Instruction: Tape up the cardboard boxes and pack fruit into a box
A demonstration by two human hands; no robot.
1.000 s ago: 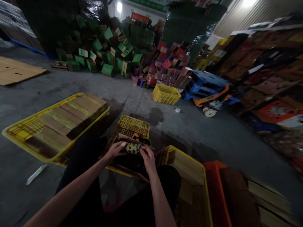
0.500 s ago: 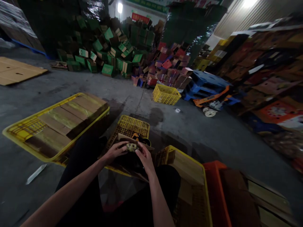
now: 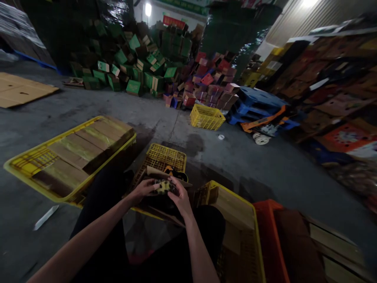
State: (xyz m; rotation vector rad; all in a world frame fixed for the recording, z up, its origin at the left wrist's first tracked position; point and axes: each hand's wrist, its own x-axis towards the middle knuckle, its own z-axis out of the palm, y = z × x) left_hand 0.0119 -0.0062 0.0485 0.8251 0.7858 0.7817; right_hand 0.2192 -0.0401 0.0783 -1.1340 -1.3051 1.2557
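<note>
Both my hands meet over a small yellow-and-black patterned object (image 3: 163,186) held just above a yellow lattice crate (image 3: 165,158) in front of me. My left hand (image 3: 145,188) grips the object's left side with curled fingers. My right hand (image 3: 180,197) closes on its right side, thumb on top. What the object is stays too dark and small to make out. A brown cardboard flap (image 3: 156,171) and a dark item lie in the crate just behind it.
A big yellow crate (image 3: 35,184) with cardboard sheets sits at left; another yellow crate (image 3: 235,204) and an orange one (image 3: 266,228) at right. A far yellow crate (image 3: 206,116), blue pallets (image 3: 256,100), a pallet jack and piles of green and red boxes (image 3: 138,67) line the back.
My hands have shifted slightly around the small object, turning it; the right fingers now cover more of it. Nothing else moved.
</note>
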